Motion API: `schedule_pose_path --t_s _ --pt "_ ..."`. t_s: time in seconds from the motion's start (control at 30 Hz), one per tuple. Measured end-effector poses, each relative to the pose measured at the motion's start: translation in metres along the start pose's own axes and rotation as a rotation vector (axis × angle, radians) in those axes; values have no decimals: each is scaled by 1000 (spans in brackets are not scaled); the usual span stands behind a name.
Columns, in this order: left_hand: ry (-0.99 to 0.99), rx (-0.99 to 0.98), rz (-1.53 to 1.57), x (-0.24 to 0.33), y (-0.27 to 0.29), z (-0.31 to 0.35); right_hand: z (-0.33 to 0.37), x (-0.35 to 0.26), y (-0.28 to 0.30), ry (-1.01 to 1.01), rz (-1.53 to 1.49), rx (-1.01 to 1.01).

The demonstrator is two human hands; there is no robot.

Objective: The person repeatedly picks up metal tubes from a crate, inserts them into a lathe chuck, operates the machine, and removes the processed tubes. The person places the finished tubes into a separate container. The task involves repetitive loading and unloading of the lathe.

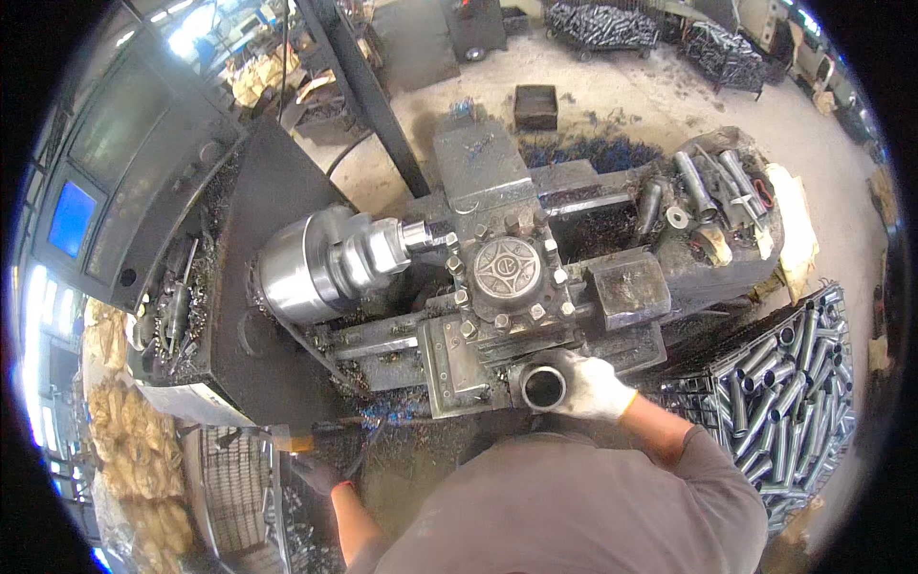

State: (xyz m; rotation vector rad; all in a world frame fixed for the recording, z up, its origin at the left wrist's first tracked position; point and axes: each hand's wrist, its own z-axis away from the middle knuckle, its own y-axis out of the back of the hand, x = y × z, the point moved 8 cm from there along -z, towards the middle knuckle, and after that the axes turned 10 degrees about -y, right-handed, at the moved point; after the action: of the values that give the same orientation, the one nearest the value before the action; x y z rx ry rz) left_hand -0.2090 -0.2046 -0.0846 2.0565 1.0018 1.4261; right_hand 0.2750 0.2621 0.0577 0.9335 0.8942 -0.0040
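In a white glove, my right hand (595, 388) closes round the side of a short round metal piece (528, 390) at the near side of the lathe carriage. That piece has a bright rim and a dark middle. My left hand (317, 473), in a dark glove with a red cuff, is low on the left below the machine, near a small orange block (300, 444); its fingers are too dark to make out. Above my right hand sits the square tool post (507, 269), ringed with bolts. The shiny chuck (314, 266) is to its left, with a bright metal workpiece (417, 235) projecting toward the tool post.
A wire bin (710, 387) of metal tubes stands at right. Loose tubes (694, 187) and tools lie on the lathe's right end. At left are a wire basket (232, 488) and the headstock cover (273, 182). Dark swarf (593, 153) lies behind the machine, beside a small box (535, 107).
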Motion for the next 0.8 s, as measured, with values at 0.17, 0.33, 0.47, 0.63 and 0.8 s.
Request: schedule_pose_path --t_s 0.17,0.33,0.47,0.63,0.8 --pt "-2 -52 72 -6 9 -15 0 21 73 -15 177 -142" --pt "665 -198 950 -31 -30 2 -20 -10 166 80 2 155" --pt "371 -291 780 59 -52 56 -52 -61 199 281 -81 276" --pt "-679 -362 609 319 -42 53 -121 -129 204 490 16 300" --pt "-919 -415 688 493 -63 -72 -235 -178 143 430 456 53"
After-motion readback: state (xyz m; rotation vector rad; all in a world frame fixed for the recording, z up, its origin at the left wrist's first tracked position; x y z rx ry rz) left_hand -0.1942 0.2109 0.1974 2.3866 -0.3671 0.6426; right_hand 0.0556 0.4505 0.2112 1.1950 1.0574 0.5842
